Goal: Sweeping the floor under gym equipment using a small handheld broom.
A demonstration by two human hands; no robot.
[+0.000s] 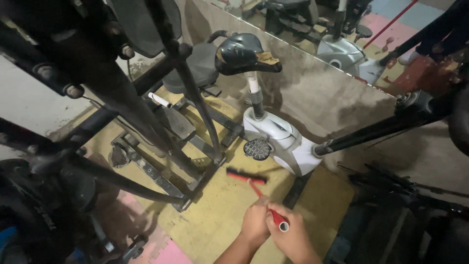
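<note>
Both hands, L (255, 221) & R (292, 238), closed round red broom handle (274, 215). Brush head (245, 175) on yellow floor mat (220, 215), nr white exercise bike (283, 142)

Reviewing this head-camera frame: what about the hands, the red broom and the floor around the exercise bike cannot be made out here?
- Head view: the left hand and right hand cover the middle of the red broom handle, hiding the finger grip.
- Forearms are cut off by the bottom edge.
- The broom head bristles are too small and dim to judge.
- Floor beyond the white exercise bike is hidden by its body.
- Dark machine frames hide the left floor.
</note>
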